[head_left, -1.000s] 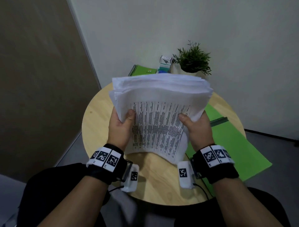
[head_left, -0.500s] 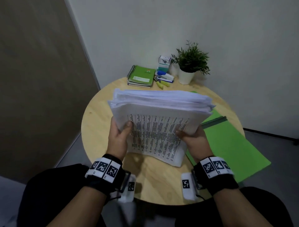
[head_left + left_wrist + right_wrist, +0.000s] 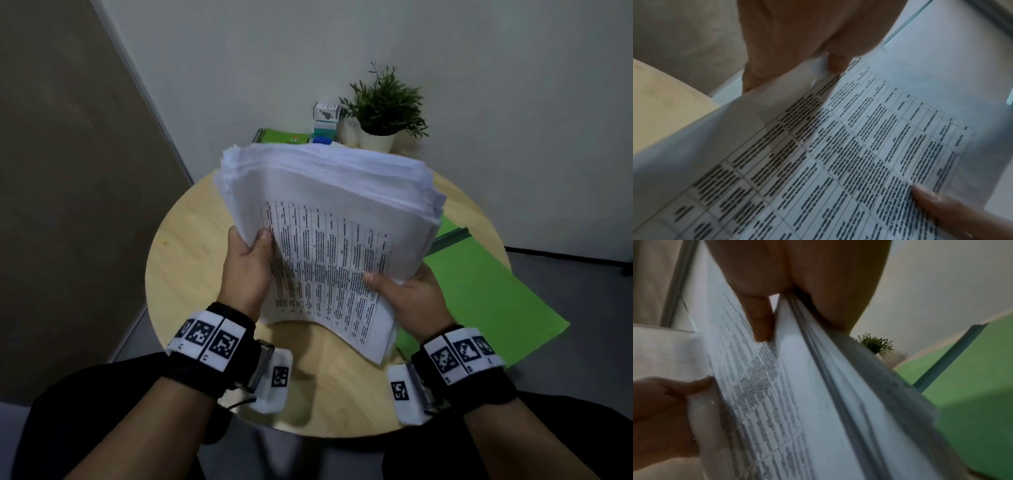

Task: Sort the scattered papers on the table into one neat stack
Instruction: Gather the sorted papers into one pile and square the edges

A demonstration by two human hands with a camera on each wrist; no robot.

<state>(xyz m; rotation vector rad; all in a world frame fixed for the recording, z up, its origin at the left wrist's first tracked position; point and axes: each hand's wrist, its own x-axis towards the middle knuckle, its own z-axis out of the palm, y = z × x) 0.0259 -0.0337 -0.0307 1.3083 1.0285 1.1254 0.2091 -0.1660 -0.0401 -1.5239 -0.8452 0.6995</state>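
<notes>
Both hands grip the paper stack point(image 3: 329, 219) above the table point(image 3: 185, 260), left hand point(image 3: 248, 270) at 9 o'clock, right hand point(image 3: 407, 301) at 4, probably so they can square up its edges.

The paper stack point(image 3: 329, 219) hides the fingers of both hands behind it, most of the green notebook point(image 3: 281, 136) and part of the green folder point(image 3: 479, 291). Its printed table text is too blurred to read. The small boxes' point(image 3: 327, 118) labels are illegible.
</notes>
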